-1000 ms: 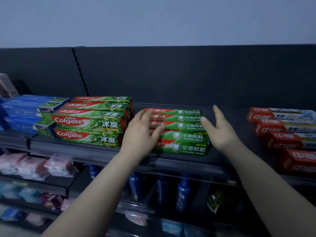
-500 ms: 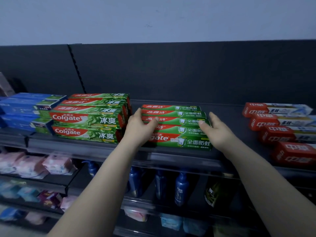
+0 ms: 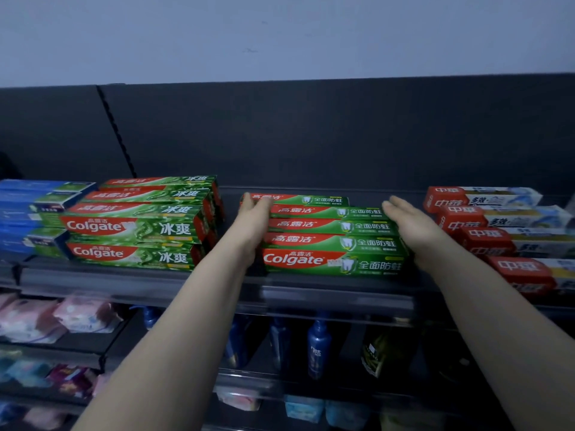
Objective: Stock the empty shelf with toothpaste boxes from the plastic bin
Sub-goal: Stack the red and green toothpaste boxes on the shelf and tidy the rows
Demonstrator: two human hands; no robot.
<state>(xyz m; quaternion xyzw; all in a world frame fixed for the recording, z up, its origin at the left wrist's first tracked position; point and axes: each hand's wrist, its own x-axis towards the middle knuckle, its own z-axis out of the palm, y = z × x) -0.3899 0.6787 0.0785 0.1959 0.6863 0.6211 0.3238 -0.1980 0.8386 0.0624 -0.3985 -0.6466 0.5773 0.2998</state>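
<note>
I had both hands flat and released against the green toothpaste boxes on the top shelf. The left hand pressed the left ends of the row, the right hand the right ends; neither gripped a box. The row lay between a taller green stack and red boxes, apart from both.

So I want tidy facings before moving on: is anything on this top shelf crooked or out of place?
Nothing stands out. The green Colgate boxes between the left hand and right hand lie flat and parallel in one squared block.
</note>
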